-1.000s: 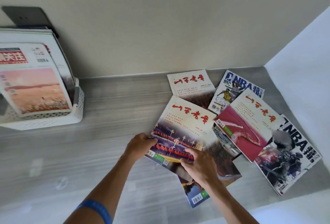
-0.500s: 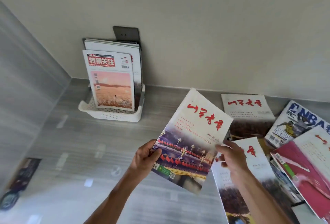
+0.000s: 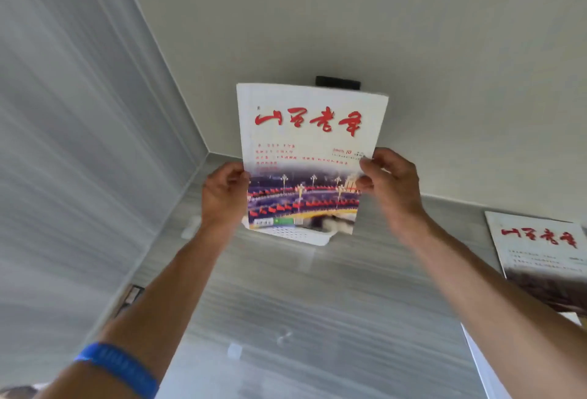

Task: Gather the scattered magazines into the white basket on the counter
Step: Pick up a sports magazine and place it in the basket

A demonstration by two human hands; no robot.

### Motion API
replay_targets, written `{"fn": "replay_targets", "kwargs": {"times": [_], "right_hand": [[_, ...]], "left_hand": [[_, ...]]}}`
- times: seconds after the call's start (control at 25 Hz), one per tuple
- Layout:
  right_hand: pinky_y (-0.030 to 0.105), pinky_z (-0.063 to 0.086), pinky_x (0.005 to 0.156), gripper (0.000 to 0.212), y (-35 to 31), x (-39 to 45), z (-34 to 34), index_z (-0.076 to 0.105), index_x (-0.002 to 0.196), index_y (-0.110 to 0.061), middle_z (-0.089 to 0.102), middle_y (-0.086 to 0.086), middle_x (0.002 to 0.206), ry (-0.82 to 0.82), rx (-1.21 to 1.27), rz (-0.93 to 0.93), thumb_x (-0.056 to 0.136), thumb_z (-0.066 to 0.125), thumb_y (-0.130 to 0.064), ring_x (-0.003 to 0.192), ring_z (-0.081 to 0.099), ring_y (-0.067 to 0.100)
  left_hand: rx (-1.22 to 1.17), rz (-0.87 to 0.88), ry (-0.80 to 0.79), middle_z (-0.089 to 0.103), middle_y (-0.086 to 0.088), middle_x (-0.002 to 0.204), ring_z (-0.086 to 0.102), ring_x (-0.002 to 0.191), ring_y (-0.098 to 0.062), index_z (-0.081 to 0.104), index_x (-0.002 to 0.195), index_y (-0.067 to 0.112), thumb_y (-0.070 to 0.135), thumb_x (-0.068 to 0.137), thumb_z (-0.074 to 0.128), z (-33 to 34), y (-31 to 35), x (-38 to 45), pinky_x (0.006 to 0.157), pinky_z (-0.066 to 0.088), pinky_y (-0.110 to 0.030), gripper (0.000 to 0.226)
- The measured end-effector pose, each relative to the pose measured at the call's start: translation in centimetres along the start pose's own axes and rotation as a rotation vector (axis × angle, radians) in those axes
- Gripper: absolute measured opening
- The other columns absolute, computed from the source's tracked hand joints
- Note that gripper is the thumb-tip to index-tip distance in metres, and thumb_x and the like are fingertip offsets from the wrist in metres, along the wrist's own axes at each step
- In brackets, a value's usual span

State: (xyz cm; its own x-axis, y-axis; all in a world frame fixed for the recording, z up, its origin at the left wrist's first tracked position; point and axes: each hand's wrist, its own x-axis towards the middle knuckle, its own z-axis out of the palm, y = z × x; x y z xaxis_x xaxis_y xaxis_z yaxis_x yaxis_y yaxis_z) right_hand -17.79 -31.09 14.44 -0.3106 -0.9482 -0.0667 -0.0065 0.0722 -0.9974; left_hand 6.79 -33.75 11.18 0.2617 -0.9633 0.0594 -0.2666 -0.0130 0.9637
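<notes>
**Magazine held upright over the basket, both hands on its edges**

Starting at my far left, I see a pale grey side wall [image 3: 79,144] running into the corner, and low against it a small dark object [image 3: 131,295] lying on the grey wood-grain counter [image 3: 317,319]; it is too blurred for me to say what it is. My left forearm comes up from the bottom corner with a blue wristband [image 3: 117,367] on it.

My left hand [image 3: 224,197] grips the left edge of the magazine [image 3: 309,157], fingers curled round behind the cover and the thumb at the front edge. The magazine stands upright, facing me, with red brush lettering on a white top half and a night scene of lights and red flags below. Its bottom edge sits just at or inside the rim of the white basket [image 3: 301,236]; I cannot tell whether it touches the basket floor. Only a perforated strip of the basket shows beneath the cover. A dark plate on the back wall [image 3: 338,82] peeks out above the magazine's top edge.

My right hand [image 3: 389,185] pinches the magazine's right edge, thumb on the cover and fingers curled behind.

Farther right, well apart from the basket, a second magazine [image 3: 540,259] with the same red lettering lies flat on the counter, partly cut off by the frame.
</notes>
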Motion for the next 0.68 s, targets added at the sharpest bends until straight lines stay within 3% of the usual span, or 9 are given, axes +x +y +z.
{"fn": "replay_targets", "kwargs": {"times": [0.16,0.28,0.36,0.48,0.6,0.68], "right_hand": [[0.029,0.060,0.067,0.013,0.0,2.6,4.8,0.069,0.090,-0.024,0.072,0.002,0.089,0.101,-0.047,-0.102,0.092,0.059,-0.016,0.062,0.066,0.011],[0.037,0.061,0.070,0.015,2.5,3.5,6.7,0.063,0.103,-0.017,0.071,0.002,0.111,0.057,-0.201,-0.048,0.097,0.050,-0.017,0.079,0.070,0.013],[0.039,0.061,0.073,0.018,4.1,3.5,7.4,0.057,0.110,-0.017,0.066,0.004,0.124,-0.015,-0.307,0.005,0.097,0.046,-0.012,0.100,0.067,0.022],[0.035,0.055,0.087,0.038,5.2,3.5,8.0,0.051,0.125,-0.021,0.059,0.003,0.135,-0.065,-0.337,0.090,0.092,0.043,-0.002,0.123,0.055,0.026],[0.017,0.046,0.071,0.051,5.5,3.6,8.0,0.046,0.134,-0.025,0.056,-0.001,0.140,-0.079,-0.386,0.120,0.090,0.042,0.000,0.127,0.052,0.024],[0.015,0.042,0.069,0.057,6.1,3.8,8.0,0.044,0.138,-0.027,0.055,-0.002,0.141,-0.094,-0.405,0.144,0.089,0.041,0.002,0.126,0.051,0.022]], "left_hand": [[0.050,-0.130,0.140,0.072,0.005,0.080,0.065,0.065,-0.007,0.070,0.078,0.023,0.009,0.091,0.057,0.0,0.4,6.3,0.059,0.054,-0.014,0.023],[0.057,-0.275,0.105,0.075,-0.003,0.089,0.072,0.081,-0.023,0.067,0.073,0.026,0.008,0.091,0.056,0.4,-2.3,8.6,0.078,0.062,-0.040,0.028],[0.131,-0.333,0.079,0.074,-0.006,0.094,0.072,0.086,-0.025,0.063,0.071,0.026,0.009,0.093,0.055,0.8,-3.9,8.6,0.081,0.061,-0.044,0.029],[0.156,-0.365,-0.013,0.074,-0.008,0.097,0.071,0.081,-0.023,0.063,0.074,0.026,0.012,0.095,0.051,1.3,-5.1,8.5,0.072,0.060,-0.037,0.028],[0.191,-0.350,-0.130,0.074,-0.011,0.105,0.067,0.082,-0.022,0.071,0.086,0.022,0.004,0.093,0.045,1.9,-5.3,8.5,0.061,0.051,-0.029,0.033],[0.223,-0.347,-0.175,0.072,-0.016,0.108,0.059,0.075,-0.019,0.072,0.100,0.013,0.000,0.092,0.043,2.3,-5.2,8.4,0.054,0.042,-0.024,0.032]]}}
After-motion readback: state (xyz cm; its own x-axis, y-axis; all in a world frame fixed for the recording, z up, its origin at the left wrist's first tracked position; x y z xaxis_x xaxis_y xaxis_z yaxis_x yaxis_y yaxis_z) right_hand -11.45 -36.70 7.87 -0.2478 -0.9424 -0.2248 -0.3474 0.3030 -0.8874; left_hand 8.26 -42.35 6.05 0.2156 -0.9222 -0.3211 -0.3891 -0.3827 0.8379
